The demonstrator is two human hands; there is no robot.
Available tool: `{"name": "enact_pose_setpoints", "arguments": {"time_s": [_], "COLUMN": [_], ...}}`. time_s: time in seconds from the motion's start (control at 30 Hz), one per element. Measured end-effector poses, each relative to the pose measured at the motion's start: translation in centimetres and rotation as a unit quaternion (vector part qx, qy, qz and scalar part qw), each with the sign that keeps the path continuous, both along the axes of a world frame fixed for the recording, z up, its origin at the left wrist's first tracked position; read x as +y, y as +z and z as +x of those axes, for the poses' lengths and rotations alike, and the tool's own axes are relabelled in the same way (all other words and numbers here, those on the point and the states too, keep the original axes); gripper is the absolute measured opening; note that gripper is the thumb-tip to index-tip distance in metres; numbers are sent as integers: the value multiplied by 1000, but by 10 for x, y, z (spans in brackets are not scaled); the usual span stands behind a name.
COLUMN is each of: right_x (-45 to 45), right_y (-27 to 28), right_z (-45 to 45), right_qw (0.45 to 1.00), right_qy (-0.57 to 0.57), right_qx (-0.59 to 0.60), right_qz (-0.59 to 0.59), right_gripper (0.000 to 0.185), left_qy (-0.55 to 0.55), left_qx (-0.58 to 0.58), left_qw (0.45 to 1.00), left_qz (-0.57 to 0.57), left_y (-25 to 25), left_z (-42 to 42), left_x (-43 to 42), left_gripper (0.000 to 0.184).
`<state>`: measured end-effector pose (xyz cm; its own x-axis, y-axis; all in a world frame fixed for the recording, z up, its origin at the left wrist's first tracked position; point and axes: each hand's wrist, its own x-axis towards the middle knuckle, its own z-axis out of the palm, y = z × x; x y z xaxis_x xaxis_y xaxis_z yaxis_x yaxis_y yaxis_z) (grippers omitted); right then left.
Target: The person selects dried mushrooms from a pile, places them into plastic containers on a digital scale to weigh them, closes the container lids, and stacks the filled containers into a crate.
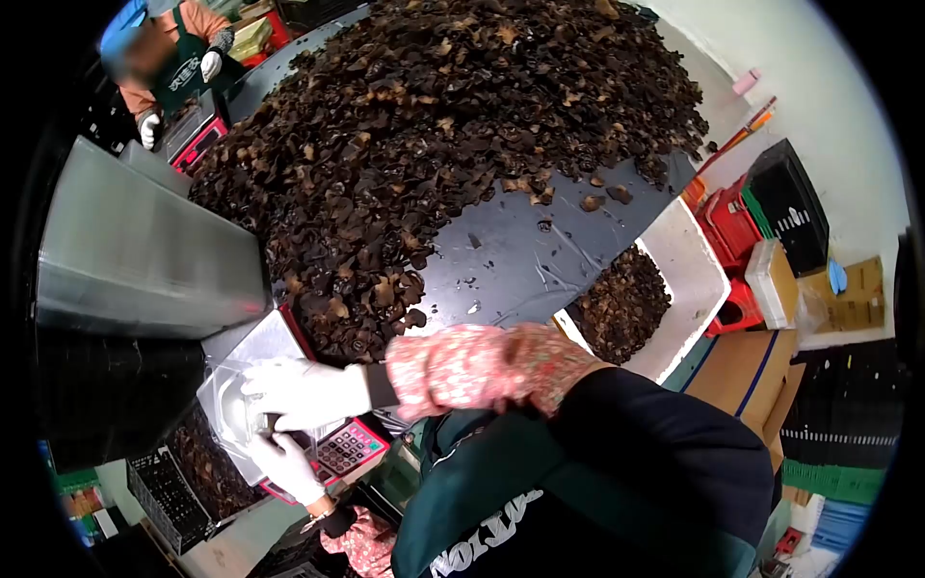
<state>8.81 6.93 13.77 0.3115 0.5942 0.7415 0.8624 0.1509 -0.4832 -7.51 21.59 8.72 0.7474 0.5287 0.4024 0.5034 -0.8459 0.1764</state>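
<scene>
My right hand [303,393], in a white glove, reaches left across the scale, its fingers closed at clear plastic [229,409]. Just below it, my left hand [287,468], gloved in white too, has its fingers bent in at the lower edge of the same plastic. A small dark item [269,421] shows between the hands; what it is I cannot make out. Under the plastic lies a scale with a metal plate [273,339] and a red-edged keypad [351,448]. Pink floral sleeves cover both forearms.
A large heap of dark fungus pieces [462,106] covers much of the grey table [501,250]. A white foam box [701,279] holds more pieces. Tall grey bins [145,246] stand left, above a black crate [169,501]. A co-worker [183,58] works beside another scale.
</scene>
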Motion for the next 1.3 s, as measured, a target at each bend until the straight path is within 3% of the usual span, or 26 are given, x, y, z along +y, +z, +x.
{"name": "enact_pose_setpoints", "arguments": {"time_s": [0.03,0.1,0.2,0.27,0.33,0.4,0.43,0.53,0.6,0.63,0.67,0.7,0.73,0.8,0.83,0.9,0.93,0.97,1.03,1.07,1.1,1.13,1.17,1.23,1.27,1.3], "right_x": [-38,-93,-232,-318,-371,-389,-389,-352,-317,-302,-292,-278,-266,-263,-260,-260,-260,-266,-278,-286,-296,-309,-329,-368,-394,-421], "right_y": [-3,2,-58,-92,-121,-139,-141,-103,-86,-100,-93,-79,-92,-87,-85,-91,-115,-120,-133,-144,-155,-157,-177,-125,-150,-129], "right_z": [28,54,102,112,116,120,122,106,81,71,59,54,51,66,79,103,115,122,127,128,124,115,105,78,58,42], "right_qw": [995,986,865,767,736,760,773,829,884,923,933,951,974,976,957,933,911,912,917,920,897,894,898,847,873,891], "right_qy": [-30,-105,-424,-594,-621,-591,-576,-489,-300,-145,-188,-160,-171,-181,-241,-321,-375,-361,-319,-294,-273,-282,-329,-267,-330,-343], "right_qx": [-4,-19,67,37,72,109,139,250,357,354,221,135,118,72,53,47,-40,-65,-89,-88,-59,-50,-158,54,19,-25], "right_qz": [-99,-128,-259,-240,-261,-247,-229,-105,-23,36,-211,-229,-92,-100,-150,-156,-167,-186,-224,-243,-343,-345,-245,-457,-358,-296], "right_gripper": [26,19,20,18,20,16,13,8,12,15,18,19,15,12,12,19,27,28,29,28,27,25,24,25,18,9], "left_qy": [38,10,9,-47,-113,-177,-163,-174,-141,-116,-93,-112,-79,-46,-45,-166,-229,-163,-64,4,89,97,115,92,81,72], "left_qx": [41,-47,-163,-188,-201,-119,-71,16,13,8,3,-8,-35,-46,-62,-95,-90,-167,-252,-255,-287,-265,-265,-185,-134,-63], "left_qw": [998,999,985,965,922,897,825,639,438,414,388,336,242,351,436,614,763,736,864,933,885,939,931,966,983,989], "left_qz": [-20,5,-57,-174,-312,-388,-536,-749,-888,-903,-917,-935,-966,-934,-896,-766,-598,-635,-432,-254,-356,-194,-223,-155,-96,-116], "left_y": [12,30,46,50,38,35,29,1,-28,-27,-24,-42,-54,-68,-45,0,24,38,55,67,74,73,76,42,30,31], "left_z": [1,2,21,31,55,86,96,128,145,151,158,159,157,146,136,125,120,113,100,92,81,69,63,39,33,29], "left_x": [-7,-16,-52,-73,-109,-162,-185,-238,-252,-259,-265,-257,-252,-237,-238,-231,-220,-202,-153,-131,-102,-79,-74,-24,-11,-13], "left_gripper": [29,28,21,20,18,19,19,27,45,47,48,47,40,30,22,19,19,21,26,28,31,32,34,33,32,34]}}
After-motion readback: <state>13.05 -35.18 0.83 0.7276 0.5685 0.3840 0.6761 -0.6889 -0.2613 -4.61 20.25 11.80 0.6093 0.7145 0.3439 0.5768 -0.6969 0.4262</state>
